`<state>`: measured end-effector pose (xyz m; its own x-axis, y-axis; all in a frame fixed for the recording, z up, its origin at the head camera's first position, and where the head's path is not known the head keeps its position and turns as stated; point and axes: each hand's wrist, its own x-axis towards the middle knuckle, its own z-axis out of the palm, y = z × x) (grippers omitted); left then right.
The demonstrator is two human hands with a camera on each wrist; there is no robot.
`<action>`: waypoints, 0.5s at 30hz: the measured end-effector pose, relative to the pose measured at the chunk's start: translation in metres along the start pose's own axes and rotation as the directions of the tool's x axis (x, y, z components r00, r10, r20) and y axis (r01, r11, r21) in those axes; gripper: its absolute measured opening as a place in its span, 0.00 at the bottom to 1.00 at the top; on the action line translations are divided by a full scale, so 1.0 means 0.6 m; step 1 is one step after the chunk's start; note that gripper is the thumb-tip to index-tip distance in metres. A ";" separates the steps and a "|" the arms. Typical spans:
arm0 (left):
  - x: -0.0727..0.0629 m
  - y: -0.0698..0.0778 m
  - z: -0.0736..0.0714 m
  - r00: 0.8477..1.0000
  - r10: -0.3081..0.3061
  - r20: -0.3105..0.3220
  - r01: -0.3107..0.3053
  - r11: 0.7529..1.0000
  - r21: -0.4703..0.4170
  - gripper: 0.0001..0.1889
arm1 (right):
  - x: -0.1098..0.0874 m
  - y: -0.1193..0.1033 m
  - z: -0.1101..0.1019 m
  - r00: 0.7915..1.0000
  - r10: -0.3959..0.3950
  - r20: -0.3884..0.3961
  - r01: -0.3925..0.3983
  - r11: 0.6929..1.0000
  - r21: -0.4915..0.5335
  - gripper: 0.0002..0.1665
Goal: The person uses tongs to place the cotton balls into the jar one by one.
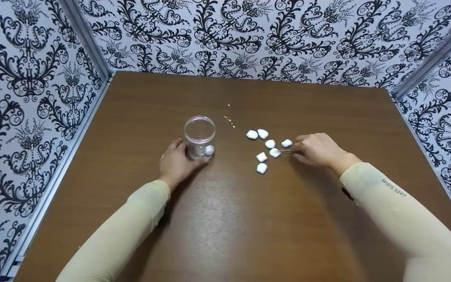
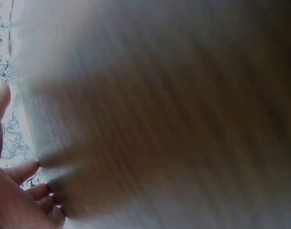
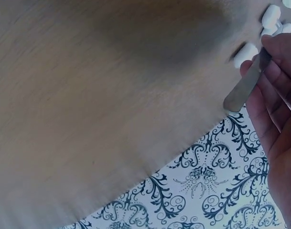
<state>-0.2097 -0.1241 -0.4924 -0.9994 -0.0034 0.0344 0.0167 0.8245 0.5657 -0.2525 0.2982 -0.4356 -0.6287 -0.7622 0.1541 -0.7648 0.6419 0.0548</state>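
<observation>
In the head view my left hand (image 1: pixel 176 162) holds a clear plastic jar (image 1: pixel 199 135) low on its side, thumb across the front and fingers behind. The jar stands upright and uncovered, with one white cotton ball (image 1: pixel 209 150) showing at its bottom. My right hand (image 1: pixel 317 149) pinches metal tweezers (image 1: pixel 286 151); their flat end (image 3: pixel 238 98) sticks out from the fingers in the right wrist view. The tweezer tips are at a cotton ball (image 1: pixel 275 153) within a loose group. In the left wrist view my left fingertips (image 2: pixel 33 167) are at the tabletop and the jar is out of sight.
Several more cotton balls (image 1: pixel 262 168) lie on the brown wooden table (image 1: pixel 217 227) between the hands. Small white crumbs (image 1: pixel 230 120) are scattered behind the jar. Patterned black-and-white walls (image 1: pixel 233 39) enclose the table at the back and sides.
</observation>
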 end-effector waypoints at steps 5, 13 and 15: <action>0.001 0.000 0.000 1.000 -0.006 0.014 0.006 1.000 0.003 0.47 | 0.000 -0.003 0.003 1.000 0.009 0.002 -0.009 1.000 0.000 0.01; 0.000 0.000 -0.001 0.999 -0.019 0.043 0.018 1.000 0.014 0.49 | -0.004 -0.001 -0.001 0.999 0.012 -0.048 -0.012 1.000 0.007 0.04; 0.001 0.000 -0.001 0.999 -0.016 0.039 0.016 1.000 0.016 0.48 | -0.005 0.000 -0.003 0.998 0.007 -0.066 -0.007 1.000 0.009 0.04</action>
<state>-0.2103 -0.1243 -0.4917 -1.0000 0.0051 -0.0066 0.0006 0.8335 0.5525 -0.2503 0.3009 -0.4343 -0.6235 -0.7503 0.2197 -0.7618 0.6463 0.0452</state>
